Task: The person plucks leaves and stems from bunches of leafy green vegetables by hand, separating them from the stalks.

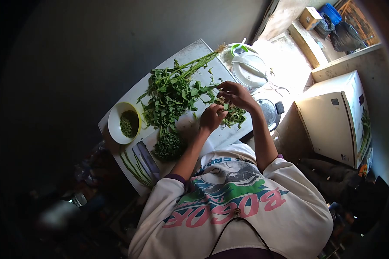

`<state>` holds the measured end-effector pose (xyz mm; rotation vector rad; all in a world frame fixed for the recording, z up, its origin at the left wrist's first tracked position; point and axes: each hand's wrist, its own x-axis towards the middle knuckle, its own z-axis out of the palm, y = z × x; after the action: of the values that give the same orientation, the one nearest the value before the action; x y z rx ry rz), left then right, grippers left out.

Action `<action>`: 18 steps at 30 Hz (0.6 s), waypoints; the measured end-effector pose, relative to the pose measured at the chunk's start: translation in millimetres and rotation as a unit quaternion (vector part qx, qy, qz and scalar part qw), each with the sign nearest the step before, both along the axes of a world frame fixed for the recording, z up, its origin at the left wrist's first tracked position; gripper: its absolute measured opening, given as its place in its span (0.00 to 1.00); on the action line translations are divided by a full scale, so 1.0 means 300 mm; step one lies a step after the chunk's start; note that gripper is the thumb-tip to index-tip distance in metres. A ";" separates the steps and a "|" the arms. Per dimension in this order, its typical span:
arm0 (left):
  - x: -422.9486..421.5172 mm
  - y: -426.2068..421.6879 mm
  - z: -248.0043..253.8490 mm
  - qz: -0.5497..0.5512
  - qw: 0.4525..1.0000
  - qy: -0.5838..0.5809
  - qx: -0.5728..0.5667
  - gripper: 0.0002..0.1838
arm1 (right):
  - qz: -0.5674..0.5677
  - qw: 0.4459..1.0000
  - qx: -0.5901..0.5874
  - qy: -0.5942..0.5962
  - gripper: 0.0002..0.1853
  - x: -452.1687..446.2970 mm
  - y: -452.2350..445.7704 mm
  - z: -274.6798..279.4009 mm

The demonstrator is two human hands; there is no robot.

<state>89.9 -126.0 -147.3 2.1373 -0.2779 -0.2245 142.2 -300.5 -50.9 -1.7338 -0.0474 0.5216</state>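
My left hand point(212, 118) is closed near the table's right part, its fingertips at a small green leaf. Just above it my right hand point(233, 93) has bent fingers round a stem or leaf too small to make out. Beneath and beside both hands lies a small heap of leaves and stems point(234, 117). A large pile of leafy greens point(168, 95) spreads over the white table point(134, 90) to their left, its long stems reaching up to the roots. Lower down is a dark green curly bunch point(169, 146), close to my left forearm.
A white bowl point(115, 123) with chopped greens stands at the table's left, near a purple-grey knife-like object point(145, 159) and long green pods point(134, 167). Beyond the right edge are a rice cooker point(249, 70), a lidded pot point(267, 113) and a white fridge point(326, 123).
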 end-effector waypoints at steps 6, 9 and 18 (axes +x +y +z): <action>0.007 0.079 -0.042 0.072 0.994 -0.076 0.020 0.10 | -0.015 0.991 -0.114 -0.069 0.11 0.035 -0.036 -0.218; 0.051 0.109 -0.052 0.102 0.988 -0.108 0.046 0.11 | -0.037 0.961 -0.221 -0.163 0.11 0.034 -0.086 -0.300; 0.220 0.080 -0.088 0.050 0.986 -0.102 0.123 0.19 | -0.059 0.918 -0.340 -0.195 0.18 0.001 -0.038 -0.372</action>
<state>156.0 -101.9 -173.6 2.4161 -0.2710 0.0201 142.6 -311.9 -162.5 -2.4873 -0.0464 0.0827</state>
